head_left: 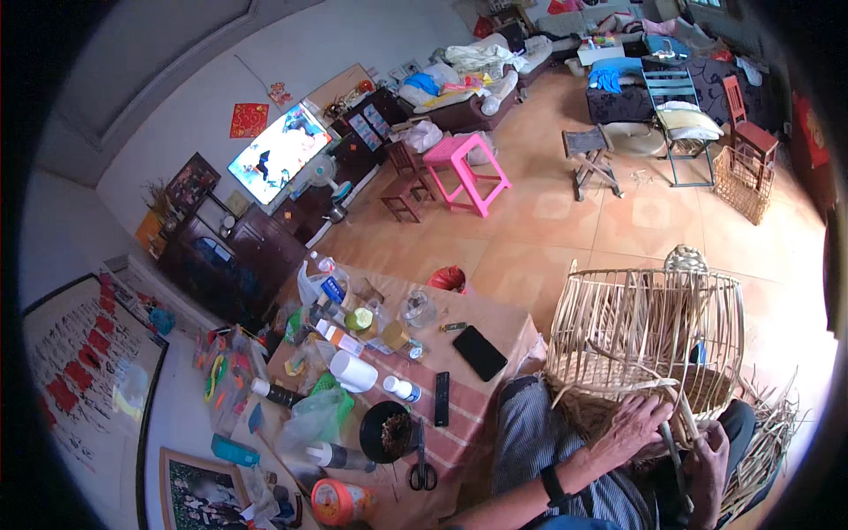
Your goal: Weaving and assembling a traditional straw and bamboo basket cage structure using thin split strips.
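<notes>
An unfinished woven basket (643,331) of pale strips rests across my lap, its thin upright ribs standing apart. My left hand (625,428), with a black band at the wrist, is closed at the basket's near edge, fingers bent over the weave. Just right of it, my right hand (709,455) is closed around a flat plant strip (677,442) beside the same edge. The palm side of both hands is hidden. Loose strips (770,442) lie in a bundle by my right leg.
To my left, a table (508,331) holds a phone (480,353), a remote control (442,399), scissors (422,468), a black bowl (387,433) and several bottles. A red bin (448,279) stands behind it. Farther off are a pink stool (464,168), a folding stool (589,155) and chairs.
</notes>
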